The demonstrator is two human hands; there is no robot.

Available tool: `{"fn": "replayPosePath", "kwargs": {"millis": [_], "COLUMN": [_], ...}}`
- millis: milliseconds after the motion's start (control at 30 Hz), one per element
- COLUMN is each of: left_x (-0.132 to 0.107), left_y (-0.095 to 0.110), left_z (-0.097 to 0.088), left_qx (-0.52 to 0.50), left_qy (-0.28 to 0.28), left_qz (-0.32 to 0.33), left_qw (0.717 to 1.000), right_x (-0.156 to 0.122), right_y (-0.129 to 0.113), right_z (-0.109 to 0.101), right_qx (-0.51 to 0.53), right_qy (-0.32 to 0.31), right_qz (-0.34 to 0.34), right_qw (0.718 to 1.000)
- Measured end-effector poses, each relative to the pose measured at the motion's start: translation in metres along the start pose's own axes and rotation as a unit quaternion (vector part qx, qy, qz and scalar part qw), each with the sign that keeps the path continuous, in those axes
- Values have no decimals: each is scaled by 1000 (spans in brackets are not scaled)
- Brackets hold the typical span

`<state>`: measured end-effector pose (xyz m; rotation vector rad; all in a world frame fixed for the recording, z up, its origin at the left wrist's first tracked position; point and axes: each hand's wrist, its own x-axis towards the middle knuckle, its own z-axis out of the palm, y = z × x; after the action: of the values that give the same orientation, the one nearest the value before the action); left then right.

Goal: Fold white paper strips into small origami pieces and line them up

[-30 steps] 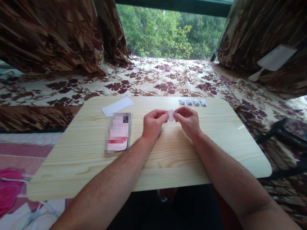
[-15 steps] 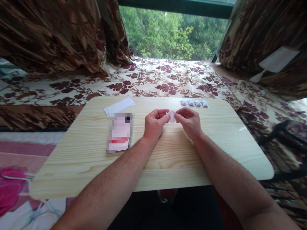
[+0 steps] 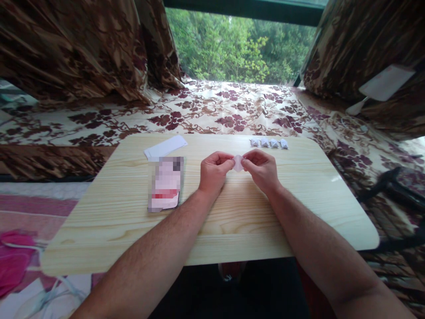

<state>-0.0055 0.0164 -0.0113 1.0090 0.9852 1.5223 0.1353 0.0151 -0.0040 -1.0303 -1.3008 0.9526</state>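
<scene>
A small folded piece of white paper is pinched between both my hands above the middle of the light wooden table. My left hand grips its left side with closed fingers. My right hand grips its right side, fingers also closed. Both forearms rest on the tabletop.
Several small folded white paper pieces lie in a row at the table's far right. A stack of white paper strips and a phone lie left of my hands. Patterned curtains and a window stand behind; a black chair is at right.
The hands have barely moved; the fingers have shifted slightly on the small paper piece, which now shows a little less between them.
</scene>
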Motion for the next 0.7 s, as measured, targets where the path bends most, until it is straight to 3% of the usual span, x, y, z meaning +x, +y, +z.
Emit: {"fn": "replayPosePath", "kwargs": {"millis": [300,700], "left_x": [-1,-1], "left_y": [-1,-2], "left_z": [-1,0], "left_qx": [32,-8], "left_qy": [-6,-24], "left_qz": [7,-8], "left_qw": [999,1000], "right_x": [-2,-2], "right_y": [4,1], "right_z": [2,1], "right_qx": [28,53], "right_qy": [-6,-17], "right_qz": [-6,-10], "right_qw": [1000,998]}}
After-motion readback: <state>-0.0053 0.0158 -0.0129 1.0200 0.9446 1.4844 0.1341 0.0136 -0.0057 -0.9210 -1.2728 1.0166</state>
